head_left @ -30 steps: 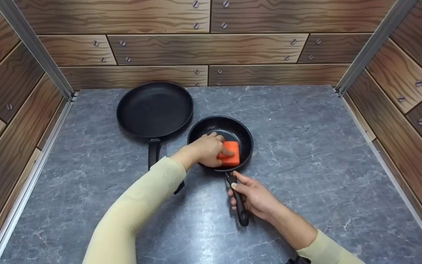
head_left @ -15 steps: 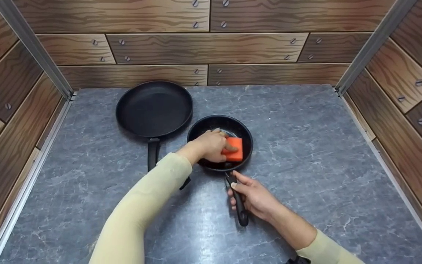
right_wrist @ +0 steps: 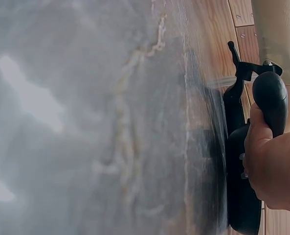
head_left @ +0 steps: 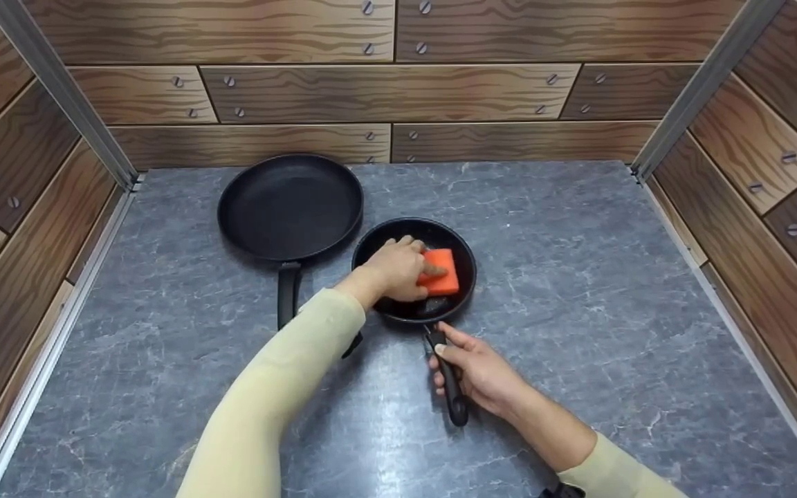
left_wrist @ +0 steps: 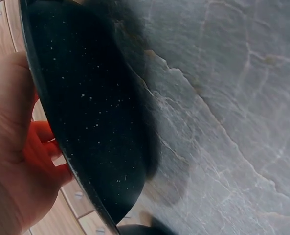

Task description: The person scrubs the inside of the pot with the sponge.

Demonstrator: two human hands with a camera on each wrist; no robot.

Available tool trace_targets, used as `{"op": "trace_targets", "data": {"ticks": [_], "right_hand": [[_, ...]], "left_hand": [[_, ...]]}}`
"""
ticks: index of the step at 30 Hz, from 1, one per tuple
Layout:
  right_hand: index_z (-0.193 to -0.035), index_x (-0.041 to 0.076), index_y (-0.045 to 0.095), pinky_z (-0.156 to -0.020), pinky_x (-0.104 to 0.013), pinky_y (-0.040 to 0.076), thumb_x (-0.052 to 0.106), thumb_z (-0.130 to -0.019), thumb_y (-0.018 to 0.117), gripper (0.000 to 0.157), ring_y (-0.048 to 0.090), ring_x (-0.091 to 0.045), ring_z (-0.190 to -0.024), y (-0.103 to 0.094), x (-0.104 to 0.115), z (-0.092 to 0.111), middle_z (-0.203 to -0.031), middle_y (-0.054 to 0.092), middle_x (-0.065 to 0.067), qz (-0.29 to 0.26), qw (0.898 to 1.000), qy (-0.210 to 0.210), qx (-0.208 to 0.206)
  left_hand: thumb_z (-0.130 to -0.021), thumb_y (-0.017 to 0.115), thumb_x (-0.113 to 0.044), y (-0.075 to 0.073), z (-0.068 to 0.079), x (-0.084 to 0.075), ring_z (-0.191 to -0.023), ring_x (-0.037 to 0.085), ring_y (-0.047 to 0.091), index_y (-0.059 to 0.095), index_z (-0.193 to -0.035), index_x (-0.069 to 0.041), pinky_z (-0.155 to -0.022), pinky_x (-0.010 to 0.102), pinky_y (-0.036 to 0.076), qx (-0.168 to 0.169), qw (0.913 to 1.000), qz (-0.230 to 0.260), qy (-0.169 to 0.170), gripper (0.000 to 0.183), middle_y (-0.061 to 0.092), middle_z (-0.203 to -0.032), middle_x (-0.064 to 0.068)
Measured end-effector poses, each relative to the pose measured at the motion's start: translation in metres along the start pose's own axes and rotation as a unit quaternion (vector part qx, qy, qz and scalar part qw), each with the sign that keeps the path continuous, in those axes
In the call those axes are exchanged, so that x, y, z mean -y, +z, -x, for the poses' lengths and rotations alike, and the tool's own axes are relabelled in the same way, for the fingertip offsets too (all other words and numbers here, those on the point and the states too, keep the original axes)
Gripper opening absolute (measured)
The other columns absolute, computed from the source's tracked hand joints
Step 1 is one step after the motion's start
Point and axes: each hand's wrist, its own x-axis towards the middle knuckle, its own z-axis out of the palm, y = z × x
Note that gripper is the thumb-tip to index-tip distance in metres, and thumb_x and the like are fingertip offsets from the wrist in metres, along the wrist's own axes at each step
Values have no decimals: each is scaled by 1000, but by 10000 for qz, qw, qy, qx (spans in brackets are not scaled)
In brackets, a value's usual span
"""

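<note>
An orange sponge (head_left: pixel 444 282) lies inside a small black frying pan (head_left: pixel 466 290) in the middle of the counter. My left hand (head_left: pixel 398 270) grips the sponge from its left side, one finger laid over its top. The left wrist view shows the speckled outer wall of the pan (left_wrist: pixel 91 107), with the left hand (left_wrist: pixel 17 156) reaching over the rim; the rim hides most of the sponge there. My right hand (head_left: pixel 481 370) holds the pan's black handle (head_left: pixel 455 401), thumb on top and fingers curled beneath. In the right wrist view the right hand (right_wrist: pixel 274 166) is wrapped round the handle's end (right_wrist: pixel 270 100).
A larger black frying pan (head_left: pixel 291 207) stands at the back left, its handle (head_left: pixel 288 290) pointing toward me and partly behind my left sleeve. Grey marbled counter (head_left: pixel 578 290) surrounds both pans. Wood-patterned walls (head_left: pixel 391 93) close off the back and both sides.
My left hand has moved the sponge away from me within the small pan, first a little to the right as well. The right hand and both pans have stayed in place.
</note>
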Motion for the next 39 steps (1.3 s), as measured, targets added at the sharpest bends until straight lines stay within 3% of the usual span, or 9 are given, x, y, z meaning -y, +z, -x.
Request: {"op": "trace_targets", "data": {"ticks": [9, 24, 39], "right_hand": [[-171, 6, 8, -72, -33, 60, 12, -112, 46, 70, 65, -14, -73, 2, -1, -1, -95, 64, -6, -68, 10000, -20, -40], [-170, 2, 6, -74, -34, 60, 10, -112, 45, 71, 64, -14, -74, 2, -3, -2, -95, 65, -6, -117, 9998, -173, 66], [-170, 4, 7, -77, -37, 62, 11, -112, 46, 70, 70, -16, -76, 1, 2, -2, -98, 67, -10, -64, 9999, -12, -109]], "left_hand": [[-98, 69, -46, 0, 1, 6, -135, 38, 49, 58, -153, -41, -114, 55, 40, -12, 9994, -245, -255, 55, 55, -145, 17], [-97, 69, -46, 0, 8, 20, -122, 36, 51, 60, -152, -39, -101, 51, 45, -76, 9968, -546, -582, 56, 60, -130, 17], [-99, 66, -50, -6, 30, 18, -128, 41, 49, 59, -153, -36, -108, 55, 42, 71, 9957, -582, -712, 57, 59, -136, 23]]}}
